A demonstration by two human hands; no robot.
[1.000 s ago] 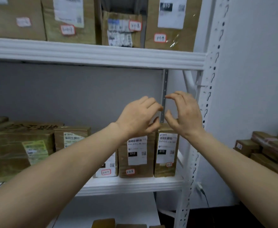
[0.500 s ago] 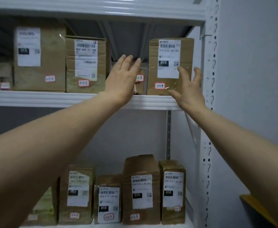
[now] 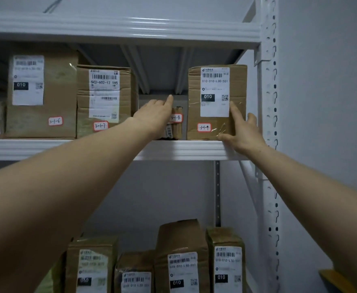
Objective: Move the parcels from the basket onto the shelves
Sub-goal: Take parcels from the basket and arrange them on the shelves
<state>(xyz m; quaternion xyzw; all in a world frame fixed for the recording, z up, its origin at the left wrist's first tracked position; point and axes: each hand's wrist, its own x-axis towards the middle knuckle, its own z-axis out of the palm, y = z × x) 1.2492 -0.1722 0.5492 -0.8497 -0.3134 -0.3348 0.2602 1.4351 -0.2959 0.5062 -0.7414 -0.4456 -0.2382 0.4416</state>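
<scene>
Up at the higher shelf [image 3: 110, 149] now, both hands are seemingly straightening shelved parcels: left hand [image 3: 154, 117] straight-fingered over the small parcel [image 3: 176, 126], right hand [image 3: 243, 132] flat-fingered against the box [image 3: 237, 81].

Middle shelf [image 3: 194, 149], right end: one gap, between box 3-1-7 [image 3: 105, 98] and box 3-1-9 [image 3: 216, 98]. Low parcel 3-1-8 [image 3: 176, 125] sits on the gap's floor, with open air above it up to the ribbed underside of the upper shelf [image 3: 131, 28]. Left hand [image 3: 154, 117] fills the gap's mouth. Box 3-1-9 stands near the right upright [image 3: 268, 102], leaving a narrow slot. Right hand [image 3: 243, 132] lies across that box's front lower right corner. Box 3-1-6 [image 3: 57, 96] closes tight against 3-1-7.
</scene>
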